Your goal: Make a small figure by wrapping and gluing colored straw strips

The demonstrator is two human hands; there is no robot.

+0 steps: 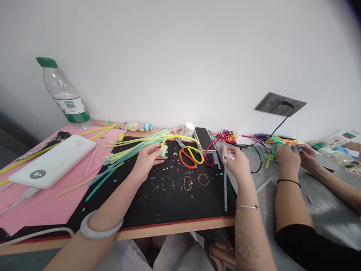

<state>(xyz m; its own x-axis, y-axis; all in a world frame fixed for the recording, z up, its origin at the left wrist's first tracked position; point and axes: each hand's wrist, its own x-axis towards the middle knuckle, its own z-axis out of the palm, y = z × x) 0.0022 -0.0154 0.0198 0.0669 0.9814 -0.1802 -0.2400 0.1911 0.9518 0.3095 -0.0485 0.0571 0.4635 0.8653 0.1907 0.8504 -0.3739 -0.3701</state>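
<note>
My left hand point(147, 159) pinches a small green-and-yellow woven strip piece point(163, 150) above the black mat point(169, 203). My right hand point(239, 164) is closed around a pale pink woven piece point(225, 152) near the mat's right edge. From it a translucent pale strip point(225, 188) hangs toward the table's front. Behind my left hand fans a bundle of yellow, green and blue plastic strips point(124, 152). Scissors point(187, 158) with orange and yellow handles lie between my hands, beside a magenta strip loop point(209, 152).
A phone point(205, 138) and paper cup point(187, 130) stand near the wall. Two rubber bands point(203, 179) and scraps lie on the mat. A white power bank point(53, 160) rests on pink sheets at left, below a bottle point(66, 94). At right, a co-worker's hands point(287, 158) work with strips.
</note>
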